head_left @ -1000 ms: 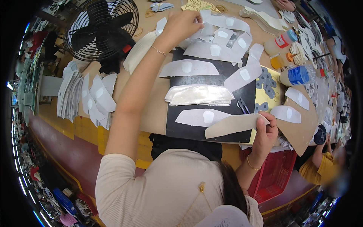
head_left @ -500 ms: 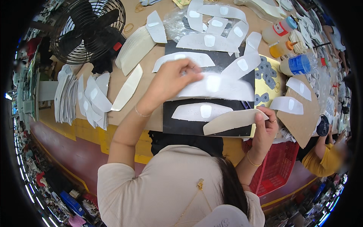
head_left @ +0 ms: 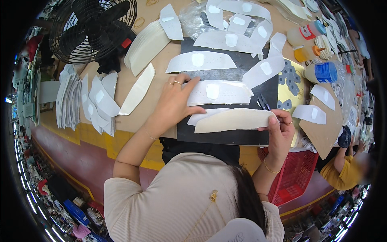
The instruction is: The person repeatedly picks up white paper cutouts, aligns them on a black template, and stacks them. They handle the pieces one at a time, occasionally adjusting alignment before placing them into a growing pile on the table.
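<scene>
Both hands were busy on the black cutting mat [head_left: 225,137] at the middle of the surface [head_left: 157,86]. Left hand [head_left: 174,103] lay mostly flat, fingers spread, pressing down the 9 o'clock end of a white curved piece with a square patch [head_left: 219,92]; it looked like pinning rather than gripping, probably so the piece wouldn't slide. Right hand [head_left: 280,131] was pinching the 3 o'clock end of a cream curved strip [head_left: 234,121], thumb on top, fingers curled under the edge, lifting that end a touch off the mat.

That cream strip sat near the mat's 6 o'clock edge, just below the patched piece and overlapping another white piece under it. Its long axis ran roughly 9 to 3, with the narrower tip pointing to 9 and the held end at 3. The patched piece ran the same way, so the two lay nearly parallel, which I'd guess makes lining them up easier.

More white patched pieces [head_left: 238,38] fanned out at 12 o'clock, all lying flat with patches up. Stacks of white blanks [head_left: 86,101] sat at 9 o'clock beside a black fan [head_left: 94,26]. Squeeze bottles [head_left: 318,72] stood over at 2 o'clock, well apart from the hands, and a red basket [head_left: 296,173] sat below the surface at 4 o'clock.
</scene>
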The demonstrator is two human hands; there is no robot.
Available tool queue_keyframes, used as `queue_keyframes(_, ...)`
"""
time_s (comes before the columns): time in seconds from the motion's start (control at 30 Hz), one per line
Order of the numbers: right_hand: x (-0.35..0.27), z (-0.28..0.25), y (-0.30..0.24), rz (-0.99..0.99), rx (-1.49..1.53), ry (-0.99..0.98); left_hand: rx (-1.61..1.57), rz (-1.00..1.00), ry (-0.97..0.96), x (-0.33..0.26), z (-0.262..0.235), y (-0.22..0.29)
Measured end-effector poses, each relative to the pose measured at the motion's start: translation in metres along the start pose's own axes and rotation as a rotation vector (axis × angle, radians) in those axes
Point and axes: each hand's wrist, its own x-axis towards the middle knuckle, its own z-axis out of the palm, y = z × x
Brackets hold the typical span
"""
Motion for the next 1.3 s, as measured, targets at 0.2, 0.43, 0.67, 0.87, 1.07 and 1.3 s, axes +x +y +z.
queue_keyframes(0.2, 0.005, 0.001, 0.002, 0.098, 0.079, -0.043, -0.045, 0.048, -0.100, -0.003, -0.002, -0.013)
queue_keyframes(0.43, 0.011, 0.017, 0.012, 0.158, 0.147, -0.076, -0.628, -0.297, -0.083, -0.018, -0.025, -0.019)
queue_keyframes(0.67, 0.023, 0.035, 0.022, 0.180, 0.106, -0.082, -1.162, -0.604, -0.208, -0.019, -0.026, -0.019)
queue_keyframes(0.87, 0.041, 0.049, 0.021, 0.182, -0.226, -0.016, -0.997, -0.687, -0.161, -0.013, -0.025, -0.025)
queue_keyframes(1.07, 0.051, 0.055, 0.023, 0.231, -0.415, 0.020, -0.907, -0.743, -0.211, -0.009, -0.023, -0.028)
queue_keyframes(1.3, 0.055, 0.053, 0.025, 0.270, -0.441, 0.029, -0.889, -0.748, -0.227, -0.006, -0.018, -0.032)
